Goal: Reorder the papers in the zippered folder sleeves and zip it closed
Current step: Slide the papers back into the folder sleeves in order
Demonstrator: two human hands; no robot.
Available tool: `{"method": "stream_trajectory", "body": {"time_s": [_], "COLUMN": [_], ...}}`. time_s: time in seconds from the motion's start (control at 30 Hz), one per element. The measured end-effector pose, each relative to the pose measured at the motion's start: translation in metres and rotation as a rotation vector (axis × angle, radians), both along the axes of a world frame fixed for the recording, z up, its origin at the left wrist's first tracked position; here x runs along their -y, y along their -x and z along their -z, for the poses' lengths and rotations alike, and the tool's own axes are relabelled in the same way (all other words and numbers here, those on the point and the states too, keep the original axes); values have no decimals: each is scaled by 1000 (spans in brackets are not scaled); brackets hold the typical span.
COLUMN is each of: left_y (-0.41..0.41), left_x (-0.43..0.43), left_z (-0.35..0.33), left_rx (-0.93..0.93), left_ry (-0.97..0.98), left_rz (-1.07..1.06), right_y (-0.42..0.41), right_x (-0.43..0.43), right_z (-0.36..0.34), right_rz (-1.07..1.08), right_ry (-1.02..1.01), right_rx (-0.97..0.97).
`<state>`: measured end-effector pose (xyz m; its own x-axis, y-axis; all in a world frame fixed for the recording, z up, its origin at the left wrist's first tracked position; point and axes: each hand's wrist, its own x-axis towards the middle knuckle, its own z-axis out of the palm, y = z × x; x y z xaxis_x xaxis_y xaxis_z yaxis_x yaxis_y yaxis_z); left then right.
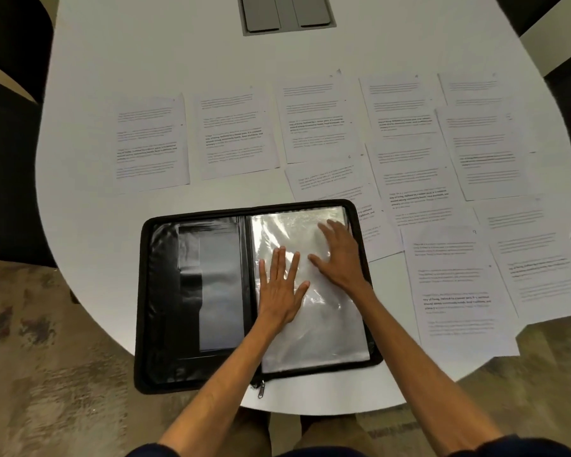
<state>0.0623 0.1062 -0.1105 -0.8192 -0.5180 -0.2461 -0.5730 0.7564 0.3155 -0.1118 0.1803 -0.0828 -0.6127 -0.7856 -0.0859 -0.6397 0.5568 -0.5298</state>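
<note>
A black zippered folder (165,291) lies open at the near edge of the white table (185,61). Its right half shows a stack of clear plastic sleeves (323,328). My left hand (281,285) lies flat on the sleeves with fingers spread. Just to its right, my right hand (342,255) rests on the sleeves near the upper right corner, fingers straight. Neither hand holds anything. Several printed papers (234,133) are spread on the table beyond and to the right of the folder. The zipper pull (261,389) hangs at the folder's near edge.
A grey cable hatch (285,13) is set in the table's far middle. Dark chairs (10,54) stand at the left and far right. Some papers at the right (455,291) overhang the table edge. Patterned carpet (47,374) lies below.
</note>
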Motion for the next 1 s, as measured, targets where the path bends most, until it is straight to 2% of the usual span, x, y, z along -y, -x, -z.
{"method": "stream_trajectory", "body": {"time_s": [0.1,0.23,0.33,0.57,0.87,1.0], "left_y": [1,-7,-19,-28,-40,-53], "left_x": [1,9,20,37,71,100], "left_z": [-6,-11,-5,-23,-64,-66], "left_rx": [-35,-82,-58,-169,-273,-296], "left_ry": [0,-68,-122,-178,-147,-138], "left_rz": [-1,-97,-66,-73,-342,-466], "right_y": [-12,-16,-18,-35,-38,-33], "right_x": [0,3,9,24,62,87], "right_z": [17,20,15,-3,-42,-54], "right_rz": [-73,-31,-42,16,-12,140], "right_ry": [-151,-163,-221,-114,51,30], "right_rx": [4,3,36,52,86,126]}}
